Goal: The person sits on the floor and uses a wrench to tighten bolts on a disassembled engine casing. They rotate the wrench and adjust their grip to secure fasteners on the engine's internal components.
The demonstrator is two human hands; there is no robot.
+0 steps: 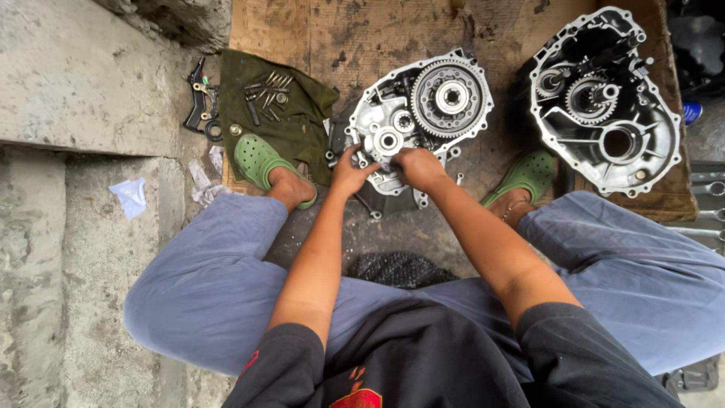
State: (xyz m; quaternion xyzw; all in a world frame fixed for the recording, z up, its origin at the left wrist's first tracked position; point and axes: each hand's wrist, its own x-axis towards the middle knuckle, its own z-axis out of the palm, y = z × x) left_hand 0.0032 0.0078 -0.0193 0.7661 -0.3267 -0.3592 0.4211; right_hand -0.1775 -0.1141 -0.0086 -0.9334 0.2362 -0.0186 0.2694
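A grey metal gearbox housing half lies on a stained wooden board between my feet, with a large toothed gear and smaller bearings set in it. My left hand and my right hand meet at the housing's near edge, fingers curled on a small part there. What the fingers pinch is hidden. A second housing half with smaller gears lies to the right.
A dark green cloth at the left carries several bolts and small parts. Black metal pieces lie beside it. Concrete steps rise at the left. Spanners rest at the right edge. A black mesh piece lies near my lap.
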